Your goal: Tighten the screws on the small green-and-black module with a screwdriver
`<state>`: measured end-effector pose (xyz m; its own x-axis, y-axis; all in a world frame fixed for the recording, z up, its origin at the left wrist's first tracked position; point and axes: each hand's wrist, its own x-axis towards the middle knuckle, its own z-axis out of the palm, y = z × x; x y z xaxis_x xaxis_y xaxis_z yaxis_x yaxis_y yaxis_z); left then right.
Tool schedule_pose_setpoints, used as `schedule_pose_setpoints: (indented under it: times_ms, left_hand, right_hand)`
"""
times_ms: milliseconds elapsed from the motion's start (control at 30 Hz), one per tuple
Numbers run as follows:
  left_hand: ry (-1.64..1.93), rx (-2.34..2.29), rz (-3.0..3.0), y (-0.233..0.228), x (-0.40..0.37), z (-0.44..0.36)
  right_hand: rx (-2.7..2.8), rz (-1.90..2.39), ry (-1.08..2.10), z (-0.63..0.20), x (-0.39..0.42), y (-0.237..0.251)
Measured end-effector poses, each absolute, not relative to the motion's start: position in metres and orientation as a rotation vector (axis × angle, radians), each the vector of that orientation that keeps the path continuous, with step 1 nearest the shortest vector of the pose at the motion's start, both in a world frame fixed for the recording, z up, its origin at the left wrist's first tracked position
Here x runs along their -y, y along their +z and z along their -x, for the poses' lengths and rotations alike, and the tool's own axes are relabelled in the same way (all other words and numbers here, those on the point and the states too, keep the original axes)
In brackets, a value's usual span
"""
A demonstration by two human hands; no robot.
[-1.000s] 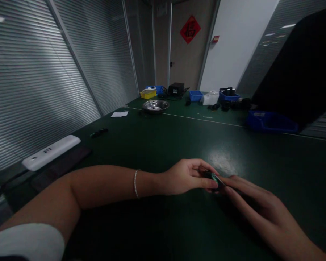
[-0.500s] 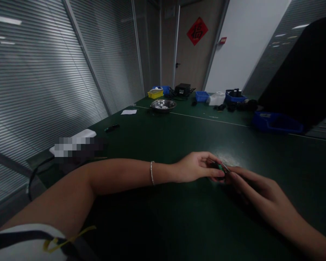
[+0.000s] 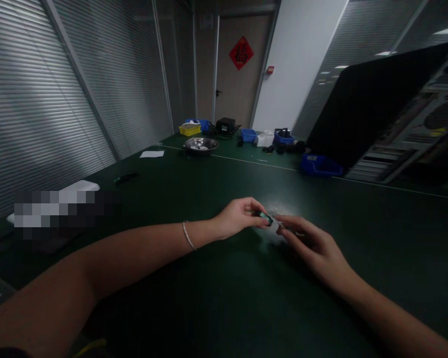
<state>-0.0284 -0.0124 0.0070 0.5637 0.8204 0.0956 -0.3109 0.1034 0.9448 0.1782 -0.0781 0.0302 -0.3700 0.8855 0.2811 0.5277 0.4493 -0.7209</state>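
A: Both hands meeting low over the counter [image 3: 224, 308], mid-frame. Left hand [image 3: 236, 221] pinching a small dark part with a green edge [image 3: 264, 217] between thumb and fingertips. Thin bracelet [image 3: 187, 235] on that wrist.

B: Right hand?

A: Right hand [image 3: 313, 248] coming in from the right, fingertips closed on the other end of the same part. Too small and dim to say exactly what sort of part. Held just above the green surface, beside a pale glare patch.

B: Further out?

A: Left edge: blurred-out block, with a white slab [image 3: 80, 186] poking out behind it. Then a small dark tool [image 3: 126, 176] and a white paper slip [image 3: 152, 154]. Past a seam line across the counter: metal bowl [image 3: 201, 144], yellow bin [image 3: 189, 129], black box [image 3: 225, 125], small blue bins [image 3: 248, 134]. Larger blue bin [image 3: 320, 166] on the right, near a big dark tilted panel [image 3: 373, 114].

B: Back wall?

A: Door with a red diamond sign [image 3: 241, 52]. Slatted blinds along the left.
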Motion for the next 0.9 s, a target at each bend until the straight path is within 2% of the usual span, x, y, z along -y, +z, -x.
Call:
schedule_pose_setpoints:
  times_ms: [500,900]
  left_hand:
    - [0.856,-0.517,-1.257,0.0054,0.0054,0.0358]
    - [0.86,-0.521,-1.247,0.0042,0.0116,0.0339]
  right_hand:
    - [2.194,1.089,0.461,-0.1762,0.0754,0.0226]
    - [2.183,1.08,0.404,-0.1769,0.0789,0.0187]
